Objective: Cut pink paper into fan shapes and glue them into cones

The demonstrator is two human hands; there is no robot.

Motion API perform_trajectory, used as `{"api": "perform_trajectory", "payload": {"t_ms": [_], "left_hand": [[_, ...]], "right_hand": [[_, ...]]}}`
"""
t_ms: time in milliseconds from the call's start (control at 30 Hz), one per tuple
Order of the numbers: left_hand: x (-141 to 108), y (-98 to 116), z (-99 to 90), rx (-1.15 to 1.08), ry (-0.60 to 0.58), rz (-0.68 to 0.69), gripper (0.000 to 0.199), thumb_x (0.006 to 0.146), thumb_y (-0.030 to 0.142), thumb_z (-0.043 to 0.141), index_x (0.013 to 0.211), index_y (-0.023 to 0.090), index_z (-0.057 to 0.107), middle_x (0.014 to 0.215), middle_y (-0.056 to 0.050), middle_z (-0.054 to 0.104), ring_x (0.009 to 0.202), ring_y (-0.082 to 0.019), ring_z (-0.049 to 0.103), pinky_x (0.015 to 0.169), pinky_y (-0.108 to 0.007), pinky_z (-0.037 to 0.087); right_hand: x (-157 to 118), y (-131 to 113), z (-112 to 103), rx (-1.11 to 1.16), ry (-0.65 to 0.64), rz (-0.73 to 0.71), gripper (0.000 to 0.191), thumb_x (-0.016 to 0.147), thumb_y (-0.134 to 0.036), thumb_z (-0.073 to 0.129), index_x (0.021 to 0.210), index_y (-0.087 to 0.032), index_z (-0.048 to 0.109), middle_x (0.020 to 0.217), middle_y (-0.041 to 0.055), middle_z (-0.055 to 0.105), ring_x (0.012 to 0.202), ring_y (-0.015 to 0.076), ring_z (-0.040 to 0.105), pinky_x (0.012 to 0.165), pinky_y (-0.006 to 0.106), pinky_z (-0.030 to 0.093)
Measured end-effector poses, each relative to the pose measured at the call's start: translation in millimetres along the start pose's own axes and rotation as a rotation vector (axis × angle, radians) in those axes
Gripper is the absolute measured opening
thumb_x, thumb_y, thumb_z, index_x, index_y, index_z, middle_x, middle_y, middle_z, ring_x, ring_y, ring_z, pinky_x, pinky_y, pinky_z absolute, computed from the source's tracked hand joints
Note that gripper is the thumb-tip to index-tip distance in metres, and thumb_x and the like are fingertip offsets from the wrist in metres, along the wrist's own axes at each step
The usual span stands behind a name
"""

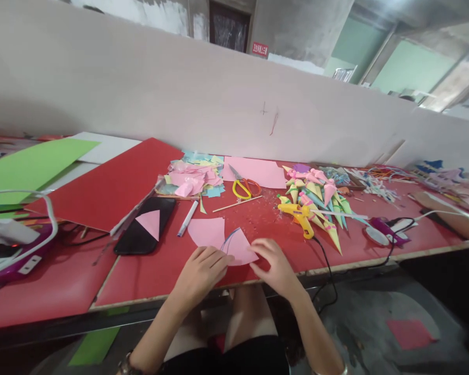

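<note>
A fan-shaped piece of pink craft sheet (pixel 241 248) with a curved blue line on it lies at the table's front edge. My left hand (pixel 204 271) has its thumb and fingers closed on the left corner of this piece. On the right, my right hand (pixel 275 266) has thumb and forefinger apart, around the right corner. Behind my left hand is another pink piece (pixel 207 230), partly covered by the hand. A white marker (pixel 188 219) lies to its left, and a small pink wedge (pixel 150 224) rests on a black phone (pixel 131 240).
Yellow-handled scissors (pixel 242 187) and a thin stick (pixel 236 203) lie behind the hands. A yellow glue gun (pixel 300 214) sits beside several small paper cones (pixel 328 192). Large red sheets (pixel 113 182) and a scrap pile (pixel 195 177) are left. Another person's arm (pixel 449 219) rests far right.
</note>
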State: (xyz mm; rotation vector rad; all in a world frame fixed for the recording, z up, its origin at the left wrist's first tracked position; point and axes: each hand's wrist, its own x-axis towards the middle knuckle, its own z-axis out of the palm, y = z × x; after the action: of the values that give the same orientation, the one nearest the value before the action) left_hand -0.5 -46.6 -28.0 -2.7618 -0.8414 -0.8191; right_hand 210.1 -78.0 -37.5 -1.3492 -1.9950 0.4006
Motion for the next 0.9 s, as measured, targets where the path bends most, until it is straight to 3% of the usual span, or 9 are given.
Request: {"api": "perform_trajectory", "payload": {"t_ms": [100,233,467,733,900], "left_hand": [[0.5,0.9,8.5,-0.067,-0.136,-0.107,0.017,0.081,0.014,0.052,0.095,0.02,0.06,0.078,0.0,0.067,0.075,-0.017,0.058,0.07,-0.031,0.037],[3.3,-1.6,14.3,-0.176,-0.244,-0.243,0.018,0.079,0.019,0.057,0.094,0.026,0.062,0.089,-0.001,0.066,0.084,-0.018,0.057,0.073,-0.031,0.036],[4.3,-0.5,14.9,-0.216,-0.233,-0.315,0.018,0.084,0.023,0.049,0.086,0.024,0.067,0.081,-0.001,0.067,0.076,-0.016,0.058,0.068,-0.028,0.042],[10.7,0.9,20.8,-0.269,-0.221,-0.469,0.015,0.081,0.026,0.055,0.076,0.022,0.068,0.081,-0.001,0.069,0.075,-0.015,0.061,0.066,-0.026,0.046],[9.2,0.6,22.7,-0.284,-0.198,-0.48,0.014,0.08,0.026,0.056,0.075,0.022,0.069,0.081,-0.001,0.069,0.075,-0.016,0.061,0.065,-0.026,0.047]], "right_hand": [[-11.8,-2.1,3.0,0.038,-0.07,0.036,0.023,0.078,-0.017,0.057,0.099,-0.024,0.062,0.103,0.0047,0.059,0.098,0.0202,0.051,0.088,0.037,0.041],[-10.7,0.4,5.0,0.121,-0.028,0.095,0.014,0.08,-0.019,0.057,0.093,-0.022,0.062,0.097,0.0042,0.062,0.094,0.0187,0.054,0.087,0.035,0.042],[-4.8,8.8,6.2,0.143,0.052,0.114,0.009,0.079,-0.017,0.056,0.079,-0.021,0.065,0.091,0.0055,0.062,0.089,0.0179,0.057,0.081,0.031,0.045],[-4.0,8.7,6.5,0.068,0.074,0.133,0.011,0.081,-0.017,0.055,0.073,-0.021,0.063,0.09,0.0049,0.062,0.088,0.0186,0.055,0.079,0.032,0.044],[-3.4,8.8,10.1,-0.002,0.133,0.174,0.01,0.078,-0.016,0.057,0.069,-0.02,0.058,0.09,0.0049,0.061,0.088,0.0201,0.054,0.08,0.034,0.043]]}}
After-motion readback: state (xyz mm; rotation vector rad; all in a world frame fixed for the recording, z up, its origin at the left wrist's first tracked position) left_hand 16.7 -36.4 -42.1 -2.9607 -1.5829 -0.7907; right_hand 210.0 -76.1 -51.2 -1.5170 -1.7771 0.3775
